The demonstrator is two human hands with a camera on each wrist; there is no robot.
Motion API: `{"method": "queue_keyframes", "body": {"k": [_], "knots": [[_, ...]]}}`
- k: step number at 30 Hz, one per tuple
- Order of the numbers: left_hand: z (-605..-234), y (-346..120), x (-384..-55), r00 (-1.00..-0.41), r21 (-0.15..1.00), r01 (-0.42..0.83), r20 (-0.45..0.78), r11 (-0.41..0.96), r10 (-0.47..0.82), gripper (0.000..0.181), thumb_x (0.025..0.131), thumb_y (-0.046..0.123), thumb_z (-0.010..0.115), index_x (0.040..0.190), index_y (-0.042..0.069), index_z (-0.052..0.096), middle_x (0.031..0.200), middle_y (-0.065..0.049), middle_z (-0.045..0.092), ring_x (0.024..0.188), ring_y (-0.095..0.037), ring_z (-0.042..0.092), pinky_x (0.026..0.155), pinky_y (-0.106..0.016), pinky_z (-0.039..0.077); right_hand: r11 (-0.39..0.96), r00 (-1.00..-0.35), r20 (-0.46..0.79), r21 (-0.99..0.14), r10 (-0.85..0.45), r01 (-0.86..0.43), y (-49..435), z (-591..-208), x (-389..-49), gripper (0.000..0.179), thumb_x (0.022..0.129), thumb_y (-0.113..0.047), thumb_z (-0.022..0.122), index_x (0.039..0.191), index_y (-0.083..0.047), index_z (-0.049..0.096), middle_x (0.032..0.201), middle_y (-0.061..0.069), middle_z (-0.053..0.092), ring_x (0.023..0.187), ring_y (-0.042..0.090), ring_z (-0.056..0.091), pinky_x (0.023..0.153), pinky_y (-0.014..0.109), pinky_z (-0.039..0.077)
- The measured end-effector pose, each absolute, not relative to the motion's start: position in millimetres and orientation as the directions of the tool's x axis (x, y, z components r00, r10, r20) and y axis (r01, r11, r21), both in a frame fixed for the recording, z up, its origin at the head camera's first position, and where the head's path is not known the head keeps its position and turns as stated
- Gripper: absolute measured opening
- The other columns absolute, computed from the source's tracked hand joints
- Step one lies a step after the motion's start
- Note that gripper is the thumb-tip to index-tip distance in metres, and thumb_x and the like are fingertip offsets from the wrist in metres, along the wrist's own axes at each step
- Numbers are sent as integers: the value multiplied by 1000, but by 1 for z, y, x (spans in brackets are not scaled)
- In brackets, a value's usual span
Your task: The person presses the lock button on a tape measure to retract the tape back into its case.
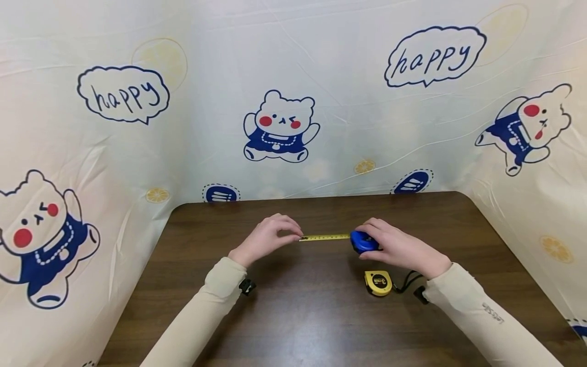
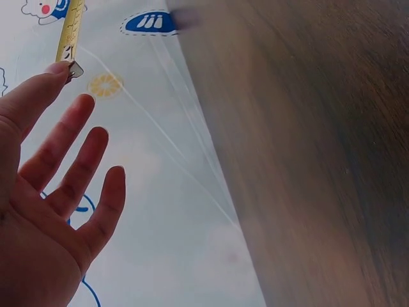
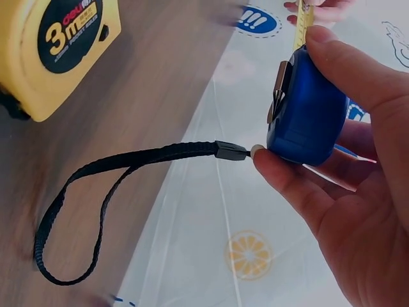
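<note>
My right hand (image 1: pixel 392 245) grips a blue tape measure (image 1: pixel 362 241) by its case, thumb on one side and fingers on the other. A length of yellow tape blade (image 1: pixel 327 237) runs out from the case to the left, roughly straight. At its far end, my left hand (image 1: pixel 268 238) pinches the metal hook (image 2: pixel 75 70) between thumb and index finger, the other fingers spread apart. In the right wrist view a looped black wrist strap (image 3: pixel 121 157) hangs from the blue case.
A yellow tape measure (image 1: pixel 378 283) marked 3m lies on the brown wooden table (image 1: pixel 298 321), nearer me than the blue one. A printed cloth (image 1: pixel 339 137) with bears and "happy" bubbles surrounds the table's back and sides.
</note>
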State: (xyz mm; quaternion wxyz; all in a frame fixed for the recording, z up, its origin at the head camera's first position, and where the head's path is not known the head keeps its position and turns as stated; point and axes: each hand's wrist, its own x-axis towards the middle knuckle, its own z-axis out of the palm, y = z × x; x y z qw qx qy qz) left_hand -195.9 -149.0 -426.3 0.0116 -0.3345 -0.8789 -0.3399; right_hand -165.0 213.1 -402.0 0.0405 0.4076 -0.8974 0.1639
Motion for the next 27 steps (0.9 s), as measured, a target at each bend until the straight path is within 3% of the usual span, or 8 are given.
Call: {"method": "queue_keyframes", "body": {"k": [10,27], "knots": [[-425,-136,-198,-744,578,635,279,512,607,12,95,19,79,106,19,82,111,4,74,110,-17,63,96,-40,53,600,-653,215,-264,-727,-755,205,-401,-165,55,92,-32,82,133,-2,61,121,7,61,107,19,60,90,39,58],[-427,-108,-196,-740,604,621,244,499,626,14,95,21,79,109,20,81,112,6,73,109,-13,60,94,-35,53,577,-627,228,-254,-745,-777,188,-402,-161,56,91,-34,82,133,-4,61,120,6,60,106,17,58,90,37,57]]}}
